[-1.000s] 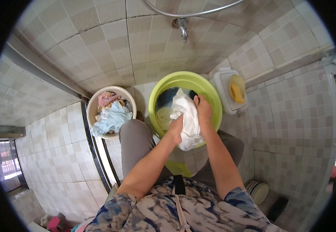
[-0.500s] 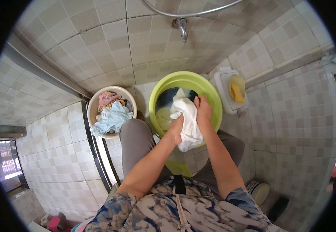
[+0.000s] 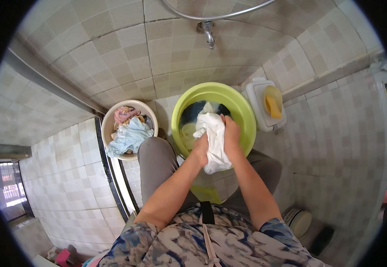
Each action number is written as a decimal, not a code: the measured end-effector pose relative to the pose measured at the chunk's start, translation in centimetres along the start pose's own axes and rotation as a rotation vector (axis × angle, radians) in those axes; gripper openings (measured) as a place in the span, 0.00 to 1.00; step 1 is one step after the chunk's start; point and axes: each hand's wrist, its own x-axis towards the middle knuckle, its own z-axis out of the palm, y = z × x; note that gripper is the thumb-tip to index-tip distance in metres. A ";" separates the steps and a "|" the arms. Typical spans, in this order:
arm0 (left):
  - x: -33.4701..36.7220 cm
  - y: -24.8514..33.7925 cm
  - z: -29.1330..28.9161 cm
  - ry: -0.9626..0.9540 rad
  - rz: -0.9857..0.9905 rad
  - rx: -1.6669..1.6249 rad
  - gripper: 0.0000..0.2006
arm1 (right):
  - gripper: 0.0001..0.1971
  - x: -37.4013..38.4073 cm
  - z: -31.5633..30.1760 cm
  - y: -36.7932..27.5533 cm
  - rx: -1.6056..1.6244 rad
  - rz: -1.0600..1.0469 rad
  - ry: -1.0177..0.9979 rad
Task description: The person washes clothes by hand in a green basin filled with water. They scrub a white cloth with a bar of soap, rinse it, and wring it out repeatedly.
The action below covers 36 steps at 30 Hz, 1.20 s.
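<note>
The left hand (image 3: pixel 201 149) and right hand (image 3: pixel 231 133) both grip a white cloth (image 3: pixel 215 138) over the near side of the green tub (image 3: pixel 248 116); left of it stands a basin (image 3: pixel 141 108) of clothes (image 3: pixel 132 134), with a tap (image 3: pixel 208 34) on the far wall (image 3: pixel 180 58)

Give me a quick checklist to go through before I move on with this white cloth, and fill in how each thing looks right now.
1. Left hand gripping the white cloth: ok.
2. Right hand gripping it too: ok.
3. White cloth wholly within the rim of the green basin: not ok, its near end reaches across the near rim in this view.
4. Dark cloth inside the green basin: ok.
5. Beige basin within view, with clothes in it: ok, on the left.
6. Tap fully shut: cannot tell; no stream shows.
</note>
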 end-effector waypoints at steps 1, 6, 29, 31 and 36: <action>0.2 0.1 -0.1 0.007 0.066 0.003 0.17 | 0.14 -1.5 -0.5 -1.9 0.024 -0.014 0.027; 4.8 -1.9 -4.7 -0.405 0.583 -0.082 0.15 | 0.12 -8.6 0.1 -7.3 0.041 -0.323 0.038; -0.4 0.0 0.3 0.003 -0.022 0.063 0.17 | 0.16 0.2 0.4 1.9 -0.199 -0.005 0.119; 0.2 -0.3 0.1 -0.006 0.016 -0.008 0.20 | 0.15 -0.7 0.4 3.1 -0.067 0.021 0.157; 0.9 0.7 0.0 0.139 0.074 -0.054 0.20 | 0.11 -9.2 -1.0 -5.2 0.258 -0.049 0.174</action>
